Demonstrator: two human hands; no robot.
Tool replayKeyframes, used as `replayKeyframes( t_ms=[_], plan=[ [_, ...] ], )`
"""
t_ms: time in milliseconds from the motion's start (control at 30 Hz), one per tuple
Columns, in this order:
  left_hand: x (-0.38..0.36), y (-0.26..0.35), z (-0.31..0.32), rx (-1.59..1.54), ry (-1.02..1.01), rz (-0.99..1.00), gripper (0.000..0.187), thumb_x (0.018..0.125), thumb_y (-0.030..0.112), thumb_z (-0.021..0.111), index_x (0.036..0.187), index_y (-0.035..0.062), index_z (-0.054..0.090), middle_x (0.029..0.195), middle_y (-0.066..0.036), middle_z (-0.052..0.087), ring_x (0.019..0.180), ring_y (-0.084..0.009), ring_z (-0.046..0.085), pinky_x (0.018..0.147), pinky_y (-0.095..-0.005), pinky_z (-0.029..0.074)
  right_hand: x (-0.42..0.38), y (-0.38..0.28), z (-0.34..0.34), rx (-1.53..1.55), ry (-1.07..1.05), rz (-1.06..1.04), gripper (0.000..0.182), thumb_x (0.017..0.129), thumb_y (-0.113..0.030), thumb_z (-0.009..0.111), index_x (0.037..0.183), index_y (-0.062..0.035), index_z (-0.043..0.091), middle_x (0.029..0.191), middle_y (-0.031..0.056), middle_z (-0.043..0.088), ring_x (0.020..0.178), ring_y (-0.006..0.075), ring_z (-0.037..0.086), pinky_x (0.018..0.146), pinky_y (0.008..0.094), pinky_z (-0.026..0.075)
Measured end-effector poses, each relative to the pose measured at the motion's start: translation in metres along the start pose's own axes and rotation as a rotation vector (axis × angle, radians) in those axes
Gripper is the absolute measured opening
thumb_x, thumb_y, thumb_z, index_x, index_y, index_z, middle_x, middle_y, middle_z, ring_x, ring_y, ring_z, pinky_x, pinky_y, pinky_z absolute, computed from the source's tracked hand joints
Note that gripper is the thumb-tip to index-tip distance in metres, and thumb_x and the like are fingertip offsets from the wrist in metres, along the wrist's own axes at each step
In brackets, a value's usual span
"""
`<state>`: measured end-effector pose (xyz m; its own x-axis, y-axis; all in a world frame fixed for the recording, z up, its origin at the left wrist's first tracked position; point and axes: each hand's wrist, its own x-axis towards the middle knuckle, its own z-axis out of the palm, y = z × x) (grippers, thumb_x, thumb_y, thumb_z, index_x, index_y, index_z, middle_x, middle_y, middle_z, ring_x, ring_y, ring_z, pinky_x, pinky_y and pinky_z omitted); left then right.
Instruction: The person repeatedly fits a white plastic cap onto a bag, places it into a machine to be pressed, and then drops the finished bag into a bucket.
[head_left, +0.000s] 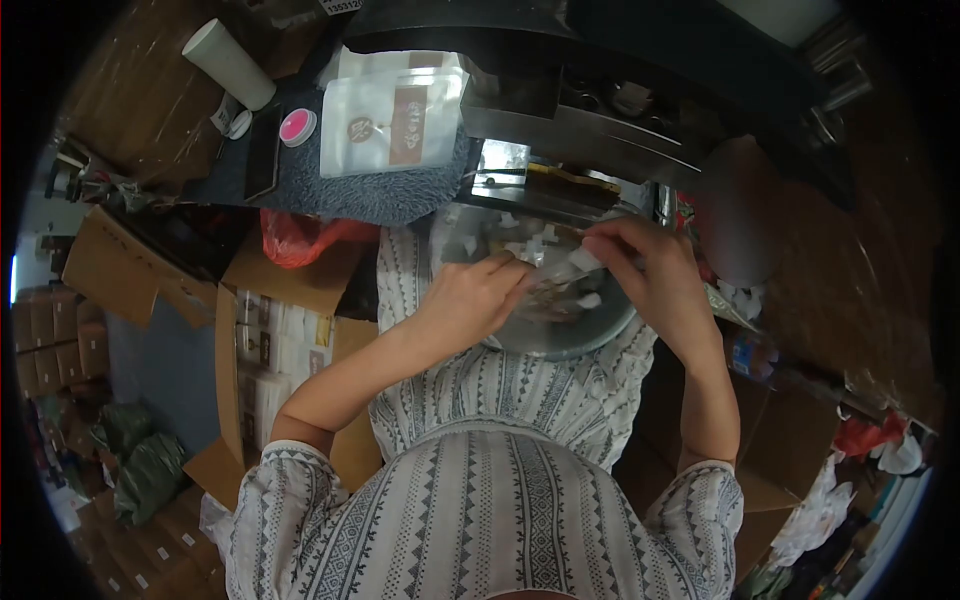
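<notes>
I am holding a small clear plastic bag [560, 275] with little white pieces inside it. It is right over the round grey metal bowl [590, 330] on my lap, and the bowl has more white pieces in it. My left hand [475, 295] is curled shut on the bag's left side. My right hand [650, 270] pinches the bag's top edge with closed fingers. Past the bowl, a stack of flat white pouches [395, 120] with a brown strip label lies on a grey fuzzy cloth [400, 190]. The writing on the label is too small for me to read. A round pink lid [297, 127] sits beside the pouches.
</notes>
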<state>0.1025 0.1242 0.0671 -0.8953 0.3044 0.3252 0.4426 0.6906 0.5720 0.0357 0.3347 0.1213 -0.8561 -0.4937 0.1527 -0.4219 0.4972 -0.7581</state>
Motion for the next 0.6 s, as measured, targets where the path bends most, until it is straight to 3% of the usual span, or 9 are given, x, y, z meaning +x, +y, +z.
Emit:
replayKeyframes(
  t_ms=[133,200,233,300,433,500,533,567,600],
  plan=[
    [0.007,-0.003,0.009,-0.127,-0.006,-0.053,0.016,0.085,0.013,0.066,0.096,0.0011,0.065,0.080,-0.013,0.063,0.061,-0.0265,0.063,0.054,-0.0341,0.049,0.001,0.005,0.005,0.024,0.087,0.037,0.015,0.083,-0.010,0.068,0.094,0.0001,0.066,0.085,0.0145,0.068,0.073,0.0284,0.067,0.063,0.0342,0.052],
    [0.013,-0.009,0.015,-0.374,-0.103,-0.236,0.021,0.088,0.017,0.065,0.099,-0.0019,0.065,0.081,-0.012,0.066,0.063,-0.0186,0.065,0.055,-0.0305,0.051,0.002,0.009,0.008,0.045,0.111,0.062,0.016,0.083,-0.011,0.069,0.095,0.0001,0.066,0.086,0.0144,0.068,0.074,0.0279,0.068,0.064,0.0342,0.053],
    [0.016,-0.017,0.022,-0.373,-0.100,-0.235,0.021,0.088,0.017,0.065,0.099,-0.0019,0.065,0.081,-0.012,0.066,0.063,-0.0186,0.065,0.055,-0.0305,0.051,0.001,0.011,0.008,-0.019,0.208,0.065,0.018,0.083,-0.011,0.069,0.097,-0.0008,0.065,0.088,0.0143,0.068,0.075,0.0270,0.068,0.064,0.0342,0.053],
    [0.023,-0.034,0.037,-0.790,-0.118,-0.628,0.026,0.091,0.023,0.061,0.091,-0.0030,0.066,0.073,-0.010,0.065,0.062,-0.0159,0.063,0.054,-0.0279,0.046,-0.003,0.014,0.003,-0.084,0.305,0.069,0.019,0.083,-0.012,0.070,0.099,-0.0017,0.065,0.089,0.0143,0.069,0.075,0.0261,0.068,0.065,0.0342,0.053],
    [0.056,-0.030,0.029,-0.933,-0.086,-0.781,0.030,0.092,0.026,0.063,0.090,-0.0037,0.065,0.071,-0.006,0.064,0.061,-0.0098,0.059,0.055,-0.0263,0.045,-0.024,0.017,-0.022,-0.302,0.256,0.132,0.027,0.081,-0.015,0.071,0.105,-0.0037,0.063,0.091,0.0150,0.068,0.078,0.0298,0.068,0.065,0.0383,0.053],
    [0.061,-0.020,0.028,-1.165,0.041,-0.892,0.032,0.091,0.027,0.064,0.090,-0.0049,0.064,0.075,-0.008,0.065,0.060,-0.0092,0.056,0.055,-0.0278,0.044,-0.029,0.031,-0.035,-0.409,0.232,0.168,0.026,0.081,-0.016,0.070,0.104,-0.0040,0.063,0.090,0.0156,0.068,0.078,0.0317,0.068,0.066,0.0403,0.054],
    [0.057,-0.024,0.029,-1.164,0.042,-0.897,0.032,0.091,0.027,0.064,0.090,-0.0049,0.064,0.075,-0.008,0.065,0.060,-0.0092,0.056,0.055,-0.0278,0.044,-0.032,0.049,-0.038,-0.695,0.202,0.324,0.023,0.081,-0.016,0.068,0.101,-0.0047,0.062,0.089,0.0163,0.068,0.079,0.0339,0.067,0.067,0.0424,0.053],
    [0.051,-0.032,0.030,-0.928,-0.004,-0.773,0.033,0.091,0.027,0.064,0.092,-0.0057,0.063,0.077,-0.009,0.065,0.062,-0.0122,0.058,0.056,-0.0287,0.046,-0.036,0.064,-0.040,-0.980,0.167,0.480,0.020,0.081,-0.015,0.067,0.097,-0.0054,0.062,0.089,0.0169,0.067,0.080,0.0361,0.066,0.069,0.0445,0.053],
    [0.049,-0.039,0.027,-0.694,-0.045,-0.640,0.034,0.091,0.027,0.063,0.094,-0.0065,0.063,0.079,-0.011,0.066,0.063,-0.0153,0.061,0.057,-0.0295,0.047,-0.038,0.077,-0.042,-0.980,0.169,0.478,0.020,0.081,-0.015,0.067,0.097,-0.0054,0.062,0.089,0.0169,0.067,0.080,0.0361,0.066,0.069,0.0445,0.053]
  ],
)
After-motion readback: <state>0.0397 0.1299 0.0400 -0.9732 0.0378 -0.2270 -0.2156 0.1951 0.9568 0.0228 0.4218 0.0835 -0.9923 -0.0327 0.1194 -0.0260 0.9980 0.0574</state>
